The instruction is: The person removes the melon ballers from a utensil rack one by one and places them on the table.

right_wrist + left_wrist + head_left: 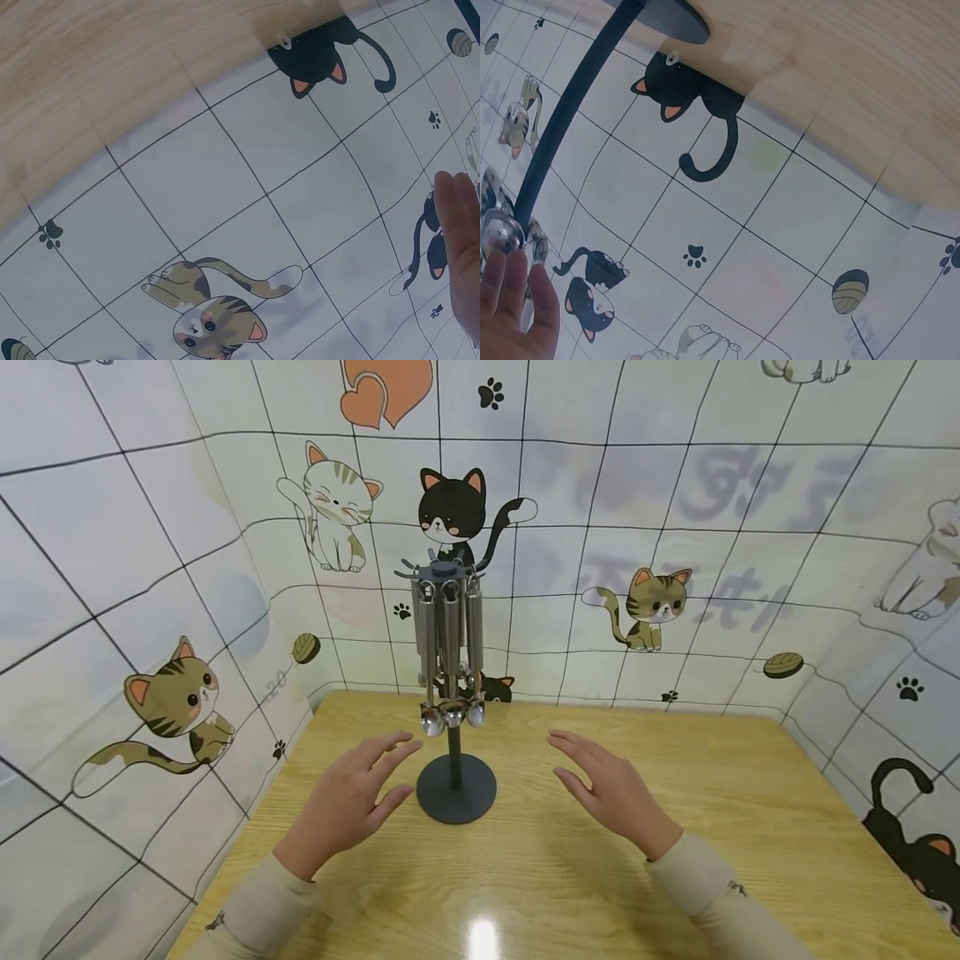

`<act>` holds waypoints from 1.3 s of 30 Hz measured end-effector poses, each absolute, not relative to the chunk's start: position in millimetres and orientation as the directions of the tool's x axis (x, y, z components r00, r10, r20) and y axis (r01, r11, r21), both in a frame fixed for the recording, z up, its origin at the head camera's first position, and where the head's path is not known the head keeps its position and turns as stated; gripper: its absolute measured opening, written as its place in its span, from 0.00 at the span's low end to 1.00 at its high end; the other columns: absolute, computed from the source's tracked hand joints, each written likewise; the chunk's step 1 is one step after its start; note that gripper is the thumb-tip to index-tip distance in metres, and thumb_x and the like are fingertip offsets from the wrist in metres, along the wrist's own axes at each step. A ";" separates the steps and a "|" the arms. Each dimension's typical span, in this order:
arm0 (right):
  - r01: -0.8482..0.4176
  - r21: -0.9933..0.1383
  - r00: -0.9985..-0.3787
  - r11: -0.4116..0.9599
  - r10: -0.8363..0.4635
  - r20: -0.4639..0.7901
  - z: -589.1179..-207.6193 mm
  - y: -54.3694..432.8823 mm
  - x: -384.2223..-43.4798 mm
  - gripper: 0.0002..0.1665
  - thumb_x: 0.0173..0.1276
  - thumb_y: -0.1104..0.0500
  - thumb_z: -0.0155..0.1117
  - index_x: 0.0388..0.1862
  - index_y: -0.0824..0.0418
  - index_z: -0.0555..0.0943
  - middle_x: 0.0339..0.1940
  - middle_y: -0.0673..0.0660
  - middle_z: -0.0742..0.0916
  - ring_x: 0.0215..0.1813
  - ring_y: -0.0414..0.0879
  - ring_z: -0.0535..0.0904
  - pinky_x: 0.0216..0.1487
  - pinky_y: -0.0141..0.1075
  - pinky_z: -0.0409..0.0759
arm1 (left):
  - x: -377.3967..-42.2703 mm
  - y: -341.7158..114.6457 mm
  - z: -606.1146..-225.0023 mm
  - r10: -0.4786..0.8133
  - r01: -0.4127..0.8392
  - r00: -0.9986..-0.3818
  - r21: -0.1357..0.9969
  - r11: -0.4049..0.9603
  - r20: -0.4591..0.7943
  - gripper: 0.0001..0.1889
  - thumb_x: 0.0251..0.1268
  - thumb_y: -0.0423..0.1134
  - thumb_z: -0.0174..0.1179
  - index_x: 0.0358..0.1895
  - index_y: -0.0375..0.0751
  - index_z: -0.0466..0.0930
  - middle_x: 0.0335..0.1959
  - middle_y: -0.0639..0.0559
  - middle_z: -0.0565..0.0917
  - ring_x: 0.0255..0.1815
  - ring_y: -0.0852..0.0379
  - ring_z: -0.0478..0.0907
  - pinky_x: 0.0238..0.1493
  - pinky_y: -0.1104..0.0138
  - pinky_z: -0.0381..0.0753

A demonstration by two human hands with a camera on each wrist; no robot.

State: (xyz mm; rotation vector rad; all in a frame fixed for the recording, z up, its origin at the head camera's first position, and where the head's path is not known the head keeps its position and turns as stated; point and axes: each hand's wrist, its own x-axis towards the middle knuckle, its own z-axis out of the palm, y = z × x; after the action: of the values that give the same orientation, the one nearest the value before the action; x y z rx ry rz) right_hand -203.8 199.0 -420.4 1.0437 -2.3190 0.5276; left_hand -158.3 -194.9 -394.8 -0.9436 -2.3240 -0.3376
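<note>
A dark rack [454,768] with a round base and thin post stands upright on the table, left of centre. Several shiny metal spoons [452,635] hang from hooks around its top, bowls down. My left hand [348,802] is held just left of the post, fingers loosely extended and nothing in them. In the left wrist view its fingertips [514,281] overlap the hanging spoon bowls [502,229]. To the right of the rack, my right hand [618,793] hovers over the table with relaxed fingers, holding nothing.
The wooden table [712,777] meets a back wall [555,560] and side walls covered in a cat-print grid sheet. Light glares off the table's near part. The rack stands between the hands, closer to the left one.
</note>
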 end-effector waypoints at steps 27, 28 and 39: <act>-0.817 -0.237 -0.518 0.525 -0.490 0.701 -379.5 157.8 -227.6 0.30 0.70 0.65 0.69 0.70 0.61 0.75 0.59 0.60 0.85 0.55 0.52 0.84 0.49 0.46 0.83 | -188.3 -207.9 -350.7 0.402 0.684 -0.481 0.047 0.728 0.779 0.30 0.82 0.58 0.43 0.71 0.40 0.72 0.66 0.42 0.76 0.59 0.42 0.77 0.45 0.49 0.82; -0.819 -0.239 -0.517 0.521 -0.491 0.701 -377.7 156.2 -228.6 0.30 0.70 0.65 0.68 0.70 0.60 0.75 0.59 0.60 0.85 0.54 0.51 0.84 0.48 0.46 0.83 | -189.1 -208.1 -349.6 0.399 0.686 -0.478 0.049 0.726 0.783 0.30 0.82 0.58 0.43 0.71 0.40 0.72 0.66 0.42 0.76 0.59 0.42 0.78 0.42 0.49 0.82; -0.863 -0.226 -0.458 0.452 -0.510 0.728 -366.6 136.1 -235.4 0.24 0.79 0.54 0.58 0.69 0.63 0.75 0.59 0.61 0.85 0.54 0.52 0.85 0.45 0.45 0.85 | -199.8 -212.0 -337.7 0.358 0.692 -0.460 0.076 0.717 0.813 0.28 0.82 0.56 0.43 0.71 0.40 0.71 0.66 0.42 0.76 0.53 0.42 0.79 0.22 0.54 0.76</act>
State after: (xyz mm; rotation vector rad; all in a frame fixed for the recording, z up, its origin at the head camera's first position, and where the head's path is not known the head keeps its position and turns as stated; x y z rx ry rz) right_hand -235.4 136.1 -366.6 1.1431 -2.1282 0.7977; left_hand -199.8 -212.0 -337.7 -0.7956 -2.0870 -0.5105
